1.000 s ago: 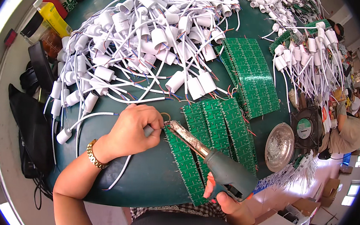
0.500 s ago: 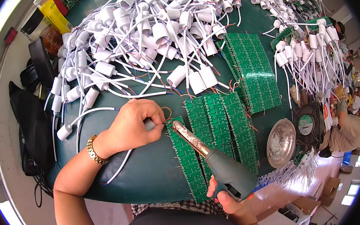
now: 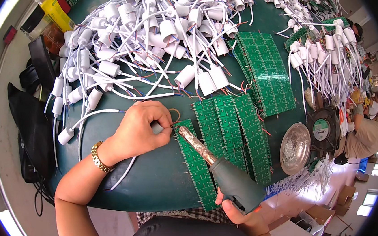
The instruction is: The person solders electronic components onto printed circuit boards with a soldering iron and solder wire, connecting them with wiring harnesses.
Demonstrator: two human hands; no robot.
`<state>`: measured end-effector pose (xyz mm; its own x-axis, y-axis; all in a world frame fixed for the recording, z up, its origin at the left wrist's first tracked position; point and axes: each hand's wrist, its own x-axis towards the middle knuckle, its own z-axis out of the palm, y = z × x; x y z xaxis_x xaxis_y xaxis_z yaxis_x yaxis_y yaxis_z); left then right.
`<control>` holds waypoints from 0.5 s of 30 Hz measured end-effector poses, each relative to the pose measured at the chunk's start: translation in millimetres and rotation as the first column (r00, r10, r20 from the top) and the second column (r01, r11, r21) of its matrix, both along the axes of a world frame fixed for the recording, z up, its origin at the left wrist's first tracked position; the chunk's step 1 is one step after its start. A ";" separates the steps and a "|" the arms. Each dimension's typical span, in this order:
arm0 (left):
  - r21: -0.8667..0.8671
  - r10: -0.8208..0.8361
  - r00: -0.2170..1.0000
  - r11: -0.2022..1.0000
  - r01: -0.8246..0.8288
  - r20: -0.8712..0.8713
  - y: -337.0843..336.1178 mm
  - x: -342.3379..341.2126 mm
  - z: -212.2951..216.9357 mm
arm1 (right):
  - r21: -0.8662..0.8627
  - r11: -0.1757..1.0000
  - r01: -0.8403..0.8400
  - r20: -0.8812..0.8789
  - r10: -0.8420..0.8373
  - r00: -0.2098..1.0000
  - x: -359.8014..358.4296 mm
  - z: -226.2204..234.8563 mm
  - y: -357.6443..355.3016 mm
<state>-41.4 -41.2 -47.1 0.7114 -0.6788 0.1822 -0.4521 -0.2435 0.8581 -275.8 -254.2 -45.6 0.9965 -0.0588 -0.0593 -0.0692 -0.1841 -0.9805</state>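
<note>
My left hand point(image 3: 145, 125) is closed in a pinch at the upper left corner of a narrow green circuit board point(image 3: 198, 170). A thin wire point(image 3: 177, 111) loops out by its fingertips. Part of a pale, rounded piece point(image 3: 156, 128) shows inside the curled fingers; the rest of it is hidden. My right hand point(image 3: 236, 214) grips a grey-green soldering iron point(image 3: 237, 185) from below. The iron's worn metal tip lies over the board's top end, close to the left fingertips. Whether it touches the wire, I cannot tell. A white cable point(image 3: 124, 175) emerges below my left wrist.
White lamp holders point(image 3: 167, 30) with cables heap up across the far table. More green boards point(image 3: 264, 75) lie right of centre. A metal dish point(image 3: 295, 149) and a small fan point(image 3: 320, 129) stand at the right. Bottles point(image 3: 56, 13) and a black bag point(image 3: 26, 130) are at the left.
The soldering iron and my right hand have shifted slightly left. My left hand keeps its pinch at the board's corner.
</note>
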 end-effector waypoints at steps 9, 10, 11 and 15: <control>0.014 0.049 0.999 0.999 -0.049 0.013 -0.7 -2.4 1.0 | -0.075 0.997 -0.030 0.019 0.032 0.999 1.1 2.6 0.6; 0.019 0.046 0.999 0.999 -0.046 0.030 -0.5 -2.1 0.8 | -0.079 0.996 -0.032 0.018 0.034 0.999 -2.5 0.5 1.2; 0.024 0.041 0.998 0.999 -0.042 0.046 -1.1 -1.7 0.5 | -0.122 0.993 -0.003 0.044 0.008 0.999 -6.8 -2.6 1.9; -0.001 0.034 0.999 0.999 -0.034 0.025 -1.4 -2.3 0.2 | 0.279 0.951 0.133 0.001 -0.139 0.990 -3.2 5.2 9.9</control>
<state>-43.7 -42.6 -46.9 0.7295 -0.6539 0.2005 -0.4647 -0.2587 0.8468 -278.9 -244.3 -40.4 0.9813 -0.1784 -0.0720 -0.0536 0.1056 -0.9930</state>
